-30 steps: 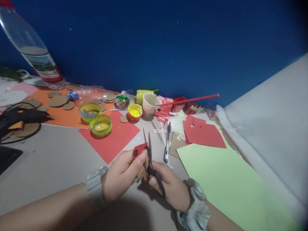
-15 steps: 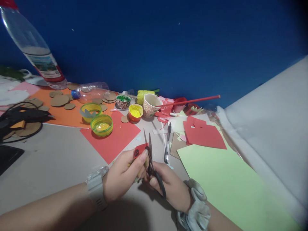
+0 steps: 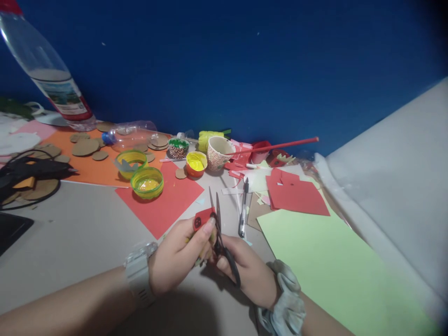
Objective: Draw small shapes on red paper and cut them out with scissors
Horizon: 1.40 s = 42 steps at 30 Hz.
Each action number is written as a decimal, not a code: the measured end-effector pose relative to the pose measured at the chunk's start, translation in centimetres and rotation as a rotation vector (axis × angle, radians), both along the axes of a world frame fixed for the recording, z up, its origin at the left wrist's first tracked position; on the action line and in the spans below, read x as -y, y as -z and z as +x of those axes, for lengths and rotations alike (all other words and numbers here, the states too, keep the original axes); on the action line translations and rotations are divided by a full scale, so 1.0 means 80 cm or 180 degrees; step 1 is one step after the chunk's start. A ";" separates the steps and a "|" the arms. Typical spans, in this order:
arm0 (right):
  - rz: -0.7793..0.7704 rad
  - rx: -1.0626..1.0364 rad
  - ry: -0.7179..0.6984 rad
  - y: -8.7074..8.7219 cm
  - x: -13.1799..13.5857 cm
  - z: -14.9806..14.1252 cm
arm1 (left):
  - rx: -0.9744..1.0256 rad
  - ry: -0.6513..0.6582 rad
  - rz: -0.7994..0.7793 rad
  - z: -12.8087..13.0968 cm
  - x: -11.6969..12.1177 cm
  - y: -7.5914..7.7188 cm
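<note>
Between the thumb and fingers of my left hand [image 3: 180, 254] is pinched a small piece of red paper [image 3: 204, 219] with black drawn marks. Some yellowish-green bits show under those fingers, too covered to make out. My right hand [image 3: 248, 270] grips black-handled scissors [image 3: 217, 228], blades slightly apart and pointing away from me. The blades stand at the right edge of the red piece; I cannot tell whether they touch it. Beyond my hands lies a red paper sheet [image 3: 161, 214], and a pen [image 3: 244, 207] rests on the table to the right of the blades.
Two yellow-green bowls [image 3: 147, 183], a yellow paint cup [image 3: 196, 164] and a patterned paper cup [image 3: 217, 156] stand ahead. A glue gun [image 3: 38, 170] and a large bottle [image 3: 58, 79] are at left. Light green paper [image 3: 325, 261] and red paper pieces [image 3: 297, 193] lie at right.
The view has shifted very slightly. Both hands keep nearly the same pose, with the scissors and the red paper piece almost unmoved.
</note>
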State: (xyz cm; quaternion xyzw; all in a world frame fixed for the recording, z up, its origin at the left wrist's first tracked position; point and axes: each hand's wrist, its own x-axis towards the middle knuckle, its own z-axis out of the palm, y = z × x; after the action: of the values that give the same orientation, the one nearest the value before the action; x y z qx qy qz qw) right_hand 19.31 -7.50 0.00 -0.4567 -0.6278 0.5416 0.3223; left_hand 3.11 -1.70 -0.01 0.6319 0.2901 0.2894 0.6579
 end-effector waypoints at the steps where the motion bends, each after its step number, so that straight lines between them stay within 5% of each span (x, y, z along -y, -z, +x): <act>1: -0.0007 0.0001 -0.0011 0.000 0.000 0.000 | -0.0011 -0.0015 0.0003 0.000 0.000 0.001; 42: -0.0044 -0.0085 0.0005 0.001 0.001 0.001 | 0.0075 0.0034 -0.0044 0.000 0.000 0.000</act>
State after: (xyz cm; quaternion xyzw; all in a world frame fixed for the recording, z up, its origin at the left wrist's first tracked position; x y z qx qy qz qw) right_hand 19.37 -7.56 -0.11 -0.4522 -0.6194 0.5517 0.3279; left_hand 3.08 -1.73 0.01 0.6254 0.2810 0.2912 0.6672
